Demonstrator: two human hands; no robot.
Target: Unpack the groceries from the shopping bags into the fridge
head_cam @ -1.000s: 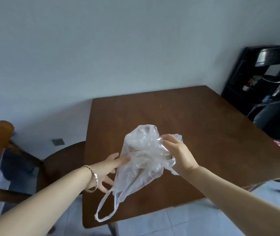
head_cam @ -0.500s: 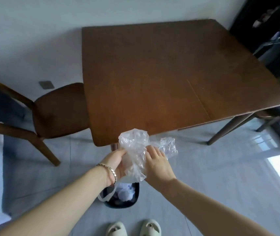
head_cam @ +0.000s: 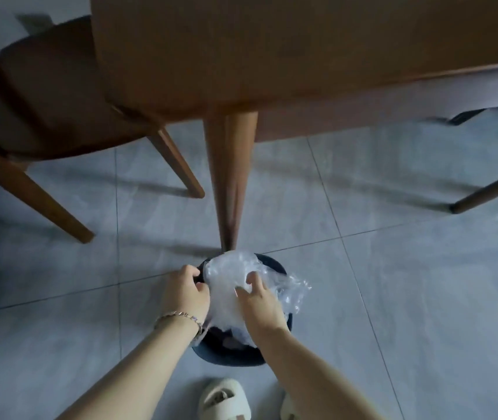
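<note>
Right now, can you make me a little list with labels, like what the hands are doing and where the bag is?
Bag: crumpled clear plastic bag, over the mouth of the dark round bin
Bin spot: on the tiled floor, at the foot of the table leg
Left hand: grips the bag's left edge; bracelet on the wrist
Right hand: presses on the bag from above
Nearby: wooden chair on the left, pale slippers below the bin

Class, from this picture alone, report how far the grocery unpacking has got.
Done: the plastic bag looks empty and crumpled. In hand: the left hand grips it and the right hand presses it into the dark bin by the table leg. Left: letting go; no fridge or other bags show.
</note>
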